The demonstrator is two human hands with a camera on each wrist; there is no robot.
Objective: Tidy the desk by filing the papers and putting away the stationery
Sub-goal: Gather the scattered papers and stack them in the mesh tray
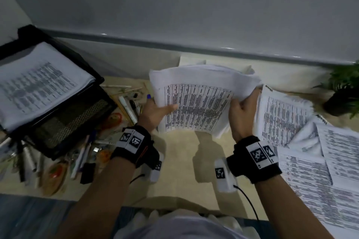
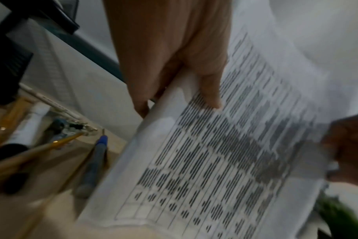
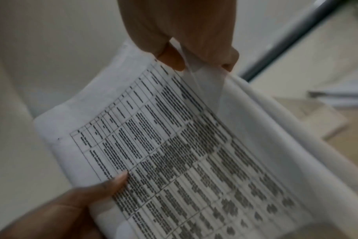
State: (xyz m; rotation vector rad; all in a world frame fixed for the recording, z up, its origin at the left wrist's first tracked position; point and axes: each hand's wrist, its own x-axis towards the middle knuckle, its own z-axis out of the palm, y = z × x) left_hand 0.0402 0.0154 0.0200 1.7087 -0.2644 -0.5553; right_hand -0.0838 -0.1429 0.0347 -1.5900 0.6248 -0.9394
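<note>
both hands' fingers gripped the paper stack point(image 1: 198, 101), left hand point(image 1: 155, 110) and right hand point(image 1: 242, 114) at opposite edges; squaring its edges before the tray point(image 1: 64, 122) seemed wise.

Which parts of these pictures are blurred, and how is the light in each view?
Head view: dim light; the black mesh paper tray and scattered pens beside it are smeared, while the printed white paper stack is sharper. Left wrist view: the blue pen and the stack's lower text are blurred. Right wrist view: the table's top rows are readable as lines, lower rows soft; the left hand is in shadow.
</note>
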